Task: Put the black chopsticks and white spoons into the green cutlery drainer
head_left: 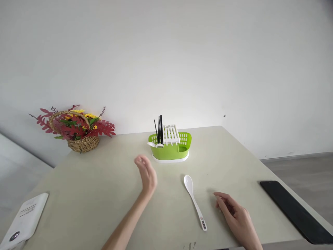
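A white spoon (194,199) lies on the table, its bowl pointing away from me and a small printed mark near the handle's end. To its right, my right hand (235,215) is low over the table, loosely bent, thumb close to the forefinger and nothing visible in it. My left hand (147,175) is held up left of the spoon, fingers bent and slightly blurred, no object seen in it. Beyond it stands a green cutlery holder (170,152) on a white base. Black chopsticks (160,130) and white spoons (155,144) are in its left part, beside a white slotted rack (171,134).
A wicker basket (84,143) of red and yellow artificial flowers stands at the back left. A white power bank-like device (26,218) lies at the front left. Along the right edge is a black phone-like slab (296,210). A wall (208,69) rises behind the table.
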Tool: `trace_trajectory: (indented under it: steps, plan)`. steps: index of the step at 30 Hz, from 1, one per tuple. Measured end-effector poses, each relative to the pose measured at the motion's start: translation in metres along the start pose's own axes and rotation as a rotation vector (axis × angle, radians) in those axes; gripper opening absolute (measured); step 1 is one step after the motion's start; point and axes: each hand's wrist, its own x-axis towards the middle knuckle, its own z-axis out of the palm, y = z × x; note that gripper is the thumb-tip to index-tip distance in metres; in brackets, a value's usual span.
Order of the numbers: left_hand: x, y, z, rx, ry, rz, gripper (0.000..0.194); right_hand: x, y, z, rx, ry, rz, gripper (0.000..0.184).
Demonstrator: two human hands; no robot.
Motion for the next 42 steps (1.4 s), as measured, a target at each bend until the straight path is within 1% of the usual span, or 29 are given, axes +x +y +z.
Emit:
trace_trajectory:
  steps: [1, 2, 4, 5, 7, 8, 10, 12, 13, 16, 18, 20, 22, 24, 26, 27, 28, 30, 33, 35, 37, 38, 39, 40, 42]
  plan:
    - [-0.017, 0.000, 0.003, 0.029, -0.084, -0.027, 0.039, 0.000, 0.001, 0.000, 0.001, -0.003, 0.002, 0.047]
    - [-0.032, 0.000, 0.006, 0.070, -0.244, -0.006, 0.035, 0.001, 0.001, -0.001, 0.003, -0.006, 0.003, 0.046]
    - [-0.057, 0.005, 0.015, 0.195, -0.485, 0.092, 0.037, 0.002, 0.002, -0.002, 0.004, -0.018, 0.006, 0.046]
    - [-0.065, 0.008, 0.020, 0.259, -0.571, 0.132, 0.040, 0.003, 0.002, -0.003, 0.004, -0.035, 0.006, 0.045]
    - [-0.070, 0.017, 0.031, 0.361, -0.654, 0.159, 0.042, 0.003, 0.002, -0.004, 0.002, -0.063, 0.004, 0.045]
    - [-0.070, 0.021, 0.035, 0.392, -0.678, 0.155, 0.039, 0.003, 0.002, -0.004, 0.002, -0.062, 0.002, 0.045]
    - [-0.066, 0.027, 0.043, 0.414, -0.727, 0.152, 0.028, 0.003, 0.001, -0.002, 0.006, -0.029, 0.000, 0.047]
    - [-0.063, 0.029, 0.048, 0.398, -0.763, 0.154, 0.017, 0.002, 0.000, 0.000, 0.016, 0.016, 0.002, 0.048]
    - [-0.062, 0.029, 0.049, 0.378, -0.777, 0.142, 0.015, 0.001, 0.000, 0.000, 0.021, 0.023, 0.001, 0.048]
    - [-0.063, 0.025, 0.047, 0.276, -0.803, 0.068, 0.018, 0.001, 0.001, 0.001, 0.026, 0.002, -0.010, 0.048]
    - [-0.063, 0.021, 0.042, 0.186, -0.798, 0.040, 0.021, 0.001, 0.002, 0.000, 0.022, -0.011, -0.018, 0.048]
    - [-0.060, 0.015, 0.033, 0.094, -0.769, 0.035, 0.024, 0.002, 0.003, 0.000, 0.015, -0.007, -0.026, 0.048]
    - [-0.054, 0.008, 0.018, 0.026, -0.760, -0.008, 0.026, 0.002, 0.004, 0.000, 0.009, 0.006, -0.035, 0.049]
    - [-0.045, -0.002, -0.002, -0.005, -0.789, -0.100, 0.028, 0.002, 0.004, 0.000, 0.004, 0.016, -0.037, 0.050]
    - [-0.033, -0.016, -0.027, -0.030, -0.800, -0.198, 0.031, 0.001, 0.004, 0.000, -0.004, 0.012, -0.034, 0.050]
    - [-0.025, -0.025, -0.040, -0.054, -0.782, -0.234, 0.032, 0.001, 0.003, -0.001, -0.009, 0.006, -0.031, 0.049]
    - [-0.017, -0.033, -0.054, -0.084, -0.737, -0.260, 0.035, 0.001, 0.003, -0.001, -0.012, -0.003, -0.029, 0.048]
    - [0.003, -0.049, -0.082, -0.126, -0.600, -0.295, 0.044, 0.001, 0.003, -0.002, -0.015, -0.024, -0.028, 0.046]
    - [0.036, -0.063, -0.118, -0.096, -0.321, -0.294, 0.057, 0.002, 0.003, -0.003, -0.011, -0.047, -0.024, 0.046]
    - [0.058, -0.061, -0.133, -0.091, -0.101, -0.248, 0.060, 0.002, 0.003, -0.003, -0.008, -0.048, -0.026, 0.046]
    - [0.078, -0.048, -0.138, -0.129, 0.105, -0.168, 0.057, 0.002, 0.003, -0.002, -0.007, -0.039, -0.036, 0.046]
    - [0.088, -0.039, -0.136, -0.155, 0.181, -0.115, 0.053, 0.002, 0.002, -0.002, -0.006, -0.034, -0.042, 0.047]
    - [0.096, -0.030, -0.133, -0.178, 0.232, -0.054, 0.050, 0.002, 0.002, -0.001, -0.005, -0.028, -0.045, 0.048]
    - [0.104, -0.020, -0.128, -0.197, 0.258, 0.016, 0.047, 0.002, 0.001, -0.001, -0.003, -0.021, -0.046, 0.048]
    - [0.118, -0.001, -0.114, -0.210, 0.261, 0.156, 0.040, 0.002, 0.000, 0.000, -0.001, -0.007, -0.045, 0.049]
